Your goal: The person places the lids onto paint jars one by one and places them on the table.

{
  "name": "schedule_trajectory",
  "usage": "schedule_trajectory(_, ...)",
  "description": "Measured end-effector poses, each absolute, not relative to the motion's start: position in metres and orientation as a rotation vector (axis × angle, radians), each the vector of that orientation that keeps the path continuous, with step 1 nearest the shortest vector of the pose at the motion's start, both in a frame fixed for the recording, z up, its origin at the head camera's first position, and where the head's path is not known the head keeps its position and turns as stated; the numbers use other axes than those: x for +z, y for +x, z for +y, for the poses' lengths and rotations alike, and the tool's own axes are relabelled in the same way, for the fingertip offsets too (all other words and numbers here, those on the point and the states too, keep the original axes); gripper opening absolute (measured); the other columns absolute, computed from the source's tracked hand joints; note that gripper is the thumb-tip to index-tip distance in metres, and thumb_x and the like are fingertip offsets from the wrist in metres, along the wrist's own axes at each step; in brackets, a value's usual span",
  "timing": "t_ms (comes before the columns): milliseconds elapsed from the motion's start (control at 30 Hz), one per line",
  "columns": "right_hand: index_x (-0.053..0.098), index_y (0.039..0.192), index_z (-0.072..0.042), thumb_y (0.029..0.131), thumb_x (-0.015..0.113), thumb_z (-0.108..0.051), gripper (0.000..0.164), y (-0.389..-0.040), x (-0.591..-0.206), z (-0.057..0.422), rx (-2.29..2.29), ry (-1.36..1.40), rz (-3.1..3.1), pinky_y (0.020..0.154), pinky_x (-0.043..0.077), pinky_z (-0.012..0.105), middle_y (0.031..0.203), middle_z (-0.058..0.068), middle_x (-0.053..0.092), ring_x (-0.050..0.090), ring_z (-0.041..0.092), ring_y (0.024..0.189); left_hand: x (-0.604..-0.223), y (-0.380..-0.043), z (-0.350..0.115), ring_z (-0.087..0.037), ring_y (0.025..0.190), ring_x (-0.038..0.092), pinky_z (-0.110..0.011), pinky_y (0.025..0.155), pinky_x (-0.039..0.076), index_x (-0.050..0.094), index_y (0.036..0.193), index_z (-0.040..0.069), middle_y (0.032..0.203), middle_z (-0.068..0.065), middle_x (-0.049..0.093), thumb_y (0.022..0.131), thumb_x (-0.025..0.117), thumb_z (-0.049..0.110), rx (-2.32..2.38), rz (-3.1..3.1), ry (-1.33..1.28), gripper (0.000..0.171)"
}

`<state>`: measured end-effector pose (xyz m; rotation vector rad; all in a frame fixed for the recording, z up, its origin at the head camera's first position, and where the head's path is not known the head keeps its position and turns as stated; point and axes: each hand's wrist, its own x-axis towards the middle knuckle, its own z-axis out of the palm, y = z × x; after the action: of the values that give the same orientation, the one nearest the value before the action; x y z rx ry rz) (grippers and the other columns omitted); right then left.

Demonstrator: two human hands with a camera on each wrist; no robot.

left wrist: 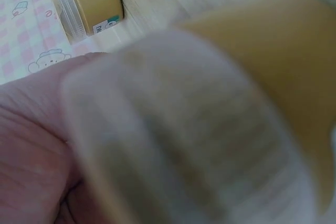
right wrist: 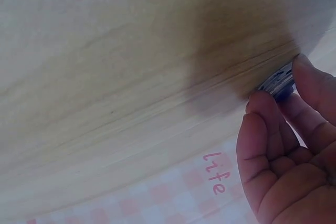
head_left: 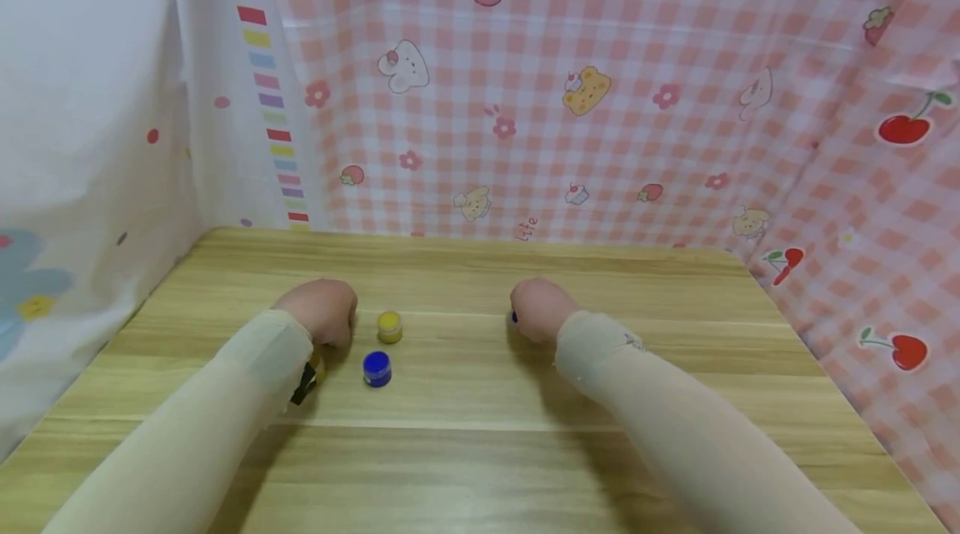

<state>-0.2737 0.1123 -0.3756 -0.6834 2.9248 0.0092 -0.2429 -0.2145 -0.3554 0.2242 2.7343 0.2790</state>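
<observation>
My right hand (head_left: 542,309) pinches a small dark blue jar with a ribbed rim (right wrist: 278,81) between thumb and fingertips, low over the table's right half. Most of that jar is hidden by the fingers. My left hand (head_left: 321,311) is low over the left side, knuckles up; its fingertips are hidden, so I cannot tell whether they hold anything. Close by its wrist is a yellow jar (head_left: 318,367) with a clear ribbed lid, large and blurred in the left wrist view. Right of the hand stand another yellow jar (head_left: 389,327) and a blue jar (head_left: 377,369).
A wood-grain table (head_left: 450,467) lies under both arms. Behind it hangs a pink checked curtain (head_left: 465,101) with printed fruit and animals. More printed cloth (head_left: 892,226) closes off the right side, and a white sheet (head_left: 90,101) the left.
</observation>
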Motion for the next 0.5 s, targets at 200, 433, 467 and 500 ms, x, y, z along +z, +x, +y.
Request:
schedule_trajectory(200,0.064,0.08,-0.006,0.094,0.065,-0.004,0.014,-0.273,-0.3787,0.1123,0.0,-0.686,2.948,0.087,0.059,0.046,0.083,0.011,0.069,0.06,0.025,0.075,-0.3567,-0.2404,-0.2148,-0.021,0.072,0.058,-0.03,0.06,0.046,0.066,0.081,0.013,0.08,-0.004,0.065,0.082,0.074,0.003,0.291,2.727,0.217,0.013)
schedule_trajectory(433,0.067,0.09,-0.004,0.1,0.062,-0.006,0.012,-0.2721,-0.3782,0.1109,0.02,-0.635,2.922,0.089,0.059,0.045,0.088,0.012,0.07,0.061,0.024,0.079,-0.3601,-0.2433,-0.2181,-0.021,0.075,0.061,-0.031,0.063,0.049,0.068,0.086,0.013,0.085,-0.004,0.068,0.083,0.075,0.004,0.323,2.716,0.213,0.012)
schedule_trajectory(467,0.068,0.091,-0.003,0.1,0.061,-0.006,0.011,-0.2715,-0.3769,0.1107,0.021,-0.631,2.917,0.09,0.059,0.045,0.089,0.012,0.07,0.061,0.024,0.079,-0.36,-0.2434,-0.2182,-0.022,0.076,0.061,-0.031,0.063,0.05,0.068,0.087,0.013,0.086,-0.004,0.068,0.083,0.076,0.005,0.326,2.713,0.217,0.012)
schedule_trajectory(500,0.068,0.092,-0.003,0.1,0.061,-0.006,0.012,-0.2706,-0.3755,0.1106,0.016,-0.62,2.911,0.09,0.059,0.044,0.09,0.012,0.07,0.061,0.024,0.08,-0.3601,-0.244,-0.2185,-0.021,0.077,0.061,-0.031,0.064,0.05,0.068,0.088,0.013,0.087,-0.004,0.068,0.084,0.076,0.005,0.327,2.713,0.225,0.012)
